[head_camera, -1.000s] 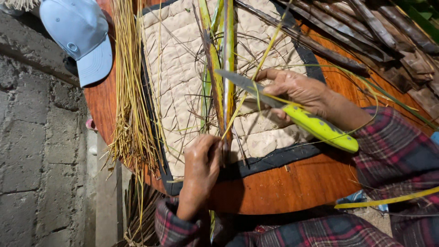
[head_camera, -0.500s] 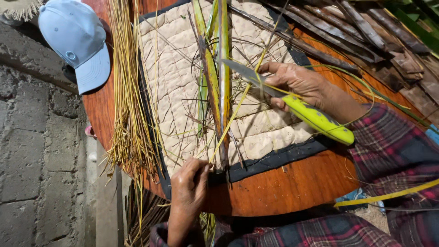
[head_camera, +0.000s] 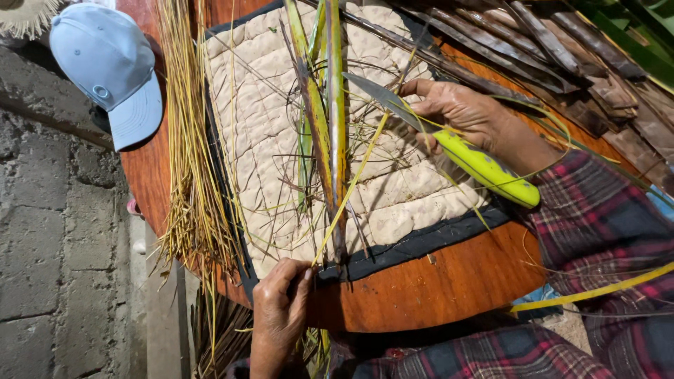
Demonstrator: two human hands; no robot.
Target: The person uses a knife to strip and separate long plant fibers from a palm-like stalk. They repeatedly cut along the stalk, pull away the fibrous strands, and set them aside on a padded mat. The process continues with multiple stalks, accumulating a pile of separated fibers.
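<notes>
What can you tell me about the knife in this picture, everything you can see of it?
The knife has a bright yellow-green handle, smooth like plastic, and a grey metal blade tapering to a point. It lies slanted, tip toward the upper left, over the quilted beige mat. The right hand grips it where blade meets handle; the handle's butt sticks out below the wrist. A thin yellow strip runs up to the blade.

left hand (head_camera: pixel 279 309) drawn back to table edge, pulling thin strip (head_camera: pixel 351 188) taut
</notes>
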